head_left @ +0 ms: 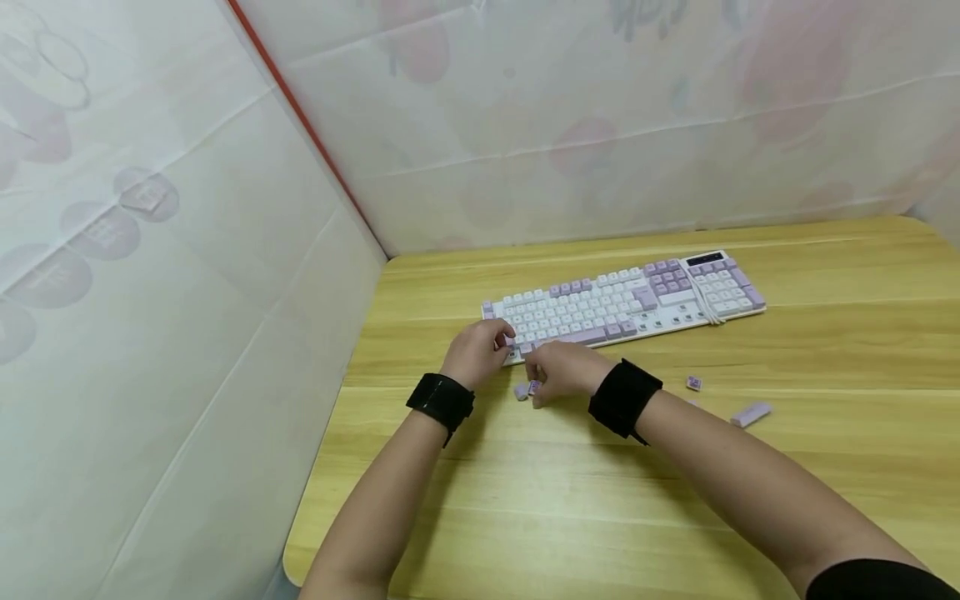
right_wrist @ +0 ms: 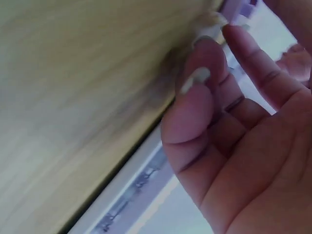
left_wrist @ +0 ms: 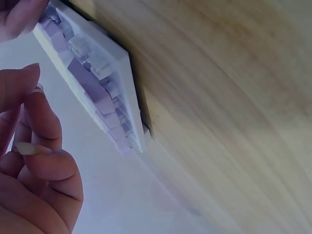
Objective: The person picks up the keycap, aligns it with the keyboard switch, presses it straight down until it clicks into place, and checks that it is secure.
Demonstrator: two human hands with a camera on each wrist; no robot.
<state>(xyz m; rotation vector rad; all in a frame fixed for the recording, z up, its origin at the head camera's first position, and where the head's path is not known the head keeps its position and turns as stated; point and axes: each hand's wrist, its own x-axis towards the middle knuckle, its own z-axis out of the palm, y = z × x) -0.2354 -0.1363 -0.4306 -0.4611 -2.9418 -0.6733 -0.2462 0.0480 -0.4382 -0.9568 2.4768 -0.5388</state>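
From where I stand: white-and-lilac plastic keyboard (head_left: pixel 581 318) at yellow wood-grain bench's (head_left: pixel 570 517) twelve o'clock, mostly capped, bare dark switches (head_left: pixel 677 320) at its four o'clock, loose lilac plastic keycaps (head_left: pixel 751 414) still unseated; left hand (head_left: pixel 476 354) and right hand (head_left: pixel 567 368) have fingers curled, any pinch indiscernible.

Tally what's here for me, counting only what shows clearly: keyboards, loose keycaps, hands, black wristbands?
Keyboard: 1
Loose keycaps: 4 (a mostly hidden sliver beside the right forearm is not counted)
Hands: 2
Black wristbands: 2
Total: 9
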